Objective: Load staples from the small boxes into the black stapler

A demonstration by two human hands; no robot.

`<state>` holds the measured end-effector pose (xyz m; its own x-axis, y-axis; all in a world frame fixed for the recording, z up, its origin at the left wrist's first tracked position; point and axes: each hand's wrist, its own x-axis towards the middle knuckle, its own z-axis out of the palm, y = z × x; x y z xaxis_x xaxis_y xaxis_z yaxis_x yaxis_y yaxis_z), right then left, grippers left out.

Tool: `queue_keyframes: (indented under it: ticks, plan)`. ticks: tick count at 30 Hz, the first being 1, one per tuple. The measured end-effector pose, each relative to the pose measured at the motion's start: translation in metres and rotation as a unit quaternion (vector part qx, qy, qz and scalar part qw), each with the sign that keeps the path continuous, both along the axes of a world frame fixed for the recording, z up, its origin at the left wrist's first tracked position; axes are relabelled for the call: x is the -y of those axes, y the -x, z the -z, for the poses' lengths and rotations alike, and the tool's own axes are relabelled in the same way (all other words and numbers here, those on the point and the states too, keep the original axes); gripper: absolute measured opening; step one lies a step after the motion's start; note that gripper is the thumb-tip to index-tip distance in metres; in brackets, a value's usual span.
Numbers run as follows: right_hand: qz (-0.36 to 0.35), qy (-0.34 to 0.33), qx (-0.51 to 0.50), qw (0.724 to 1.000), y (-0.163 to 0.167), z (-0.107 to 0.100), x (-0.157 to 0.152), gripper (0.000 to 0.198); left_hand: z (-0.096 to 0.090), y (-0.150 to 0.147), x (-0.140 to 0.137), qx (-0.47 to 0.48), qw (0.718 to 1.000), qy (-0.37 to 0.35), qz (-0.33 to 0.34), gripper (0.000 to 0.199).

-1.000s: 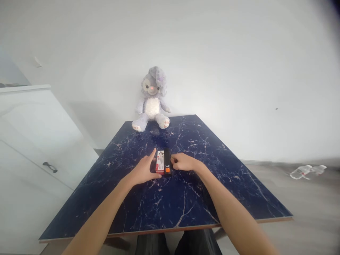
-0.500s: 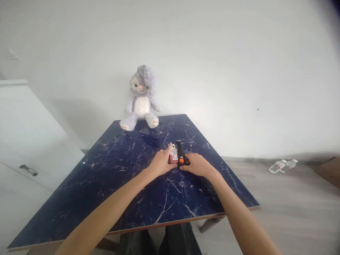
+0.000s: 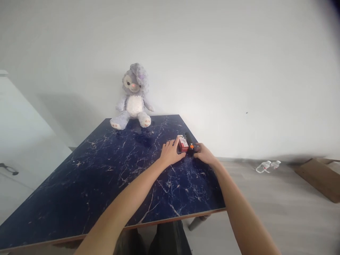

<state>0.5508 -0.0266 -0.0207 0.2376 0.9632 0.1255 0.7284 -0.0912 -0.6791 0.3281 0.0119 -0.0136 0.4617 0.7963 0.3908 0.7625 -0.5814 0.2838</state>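
My left hand (image 3: 171,153) curves round a small red-and-white box (image 3: 183,143), thumb at its near end and a finger at its far left side. Right beside the box lies a long black object (image 3: 189,140) with an orange patch, its kind unclear. My right hand (image 3: 205,154) closes on this black object from the right. Between its fingers and the orange patch shows a dark rounded piece (image 3: 197,147); whether it is a separate thing I cannot tell. All of these are close to the right edge of the blue marbled table (image 3: 119,184).
A grey plush toy (image 3: 134,99) sits at the table's back edge against the wall. On the floor to the right lie clear plastic bottles (image 3: 267,166) and a cardboard box (image 3: 317,177). A white cabinet (image 3: 21,141) stands at left.
Both hands have shifted the box and the black object together, to the right and farther back, toward the table's right edge. The view has swung to the right.
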Motion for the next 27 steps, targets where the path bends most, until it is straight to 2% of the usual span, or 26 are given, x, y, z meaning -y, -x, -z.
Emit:
queue_keyframes:
  ticks: [3, 5, 7, 8, 10, 11, 15, 17, 20, 22, 27]
  plan:
    - [0.183, -0.062, -0.022, 0.981, 0.003, 0.007, 0.026, 0.024, -0.006, 0.066, 0.005, -0.013, 1.0, -0.017, 0.008, 0.063]
    - [0.243, -0.113, 0.008, 0.963, 0.013, 0.005, 0.039, 0.009, -0.012, 0.127, -0.001, -0.042, 0.996, -0.024, -0.068, 0.043]
    - [0.236, -0.154, 0.057, 0.958, 0.036, 0.001, 0.042, 0.012, -0.017, 0.187, -0.01, -0.075, 0.979, -0.011, -0.189, 0.037]
    - [0.207, -0.165, 0.082, 0.961, 0.055, -0.001, 0.039, 0.015, -0.018, 0.212, -0.014, -0.088, 0.962, -0.009, -0.257, 0.037]
    - [0.117, -0.164, 0.133, 0.97, 0.103, -0.005, 0.027, 0.02, -0.018, 0.247, -0.022, -0.1, 0.926, 0.0, -0.364, 0.036]
    - [0.067, -0.16, 0.154, 0.973, 0.13, -0.006, 0.017, 0.02, -0.017, 0.256, -0.025, -0.108, 0.92, 0.015, -0.377, 0.036]
    - [-0.08, -0.129, 0.201, 0.968, 0.231, -0.009, -0.029, 0.02, -0.011, 0.261, -0.035, -0.121, 0.929, 0.058, -0.344, 0.04]
    - [-0.1, -0.096, 0.215, 0.967, 0.26, -0.01, -0.05, 0.027, -0.009, 0.262, -0.039, -0.122, 0.932, 0.066, -0.336, 0.042]
    - [-0.078, -0.043, 0.232, 0.969, 0.275, -0.01, -0.071, 0.041, -0.007, 0.264, -0.044, -0.121, 0.94, 0.071, -0.312, 0.044]
    - [-0.078, -0.026, 0.242, 0.967, 0.273, -0.007, -0.077, 0.039, -0.005, 0.261, -0.045, -0.119, 0.95, 0.073, -0.279, 0.047]
    - [-0.09, -0.035, 0.246, 0.965, 0.268, -0.002, -0.08, 0.032, 0.001, 0.234, -0.044, -0.107, 0.974, 0.061, -0.188, 0.047]
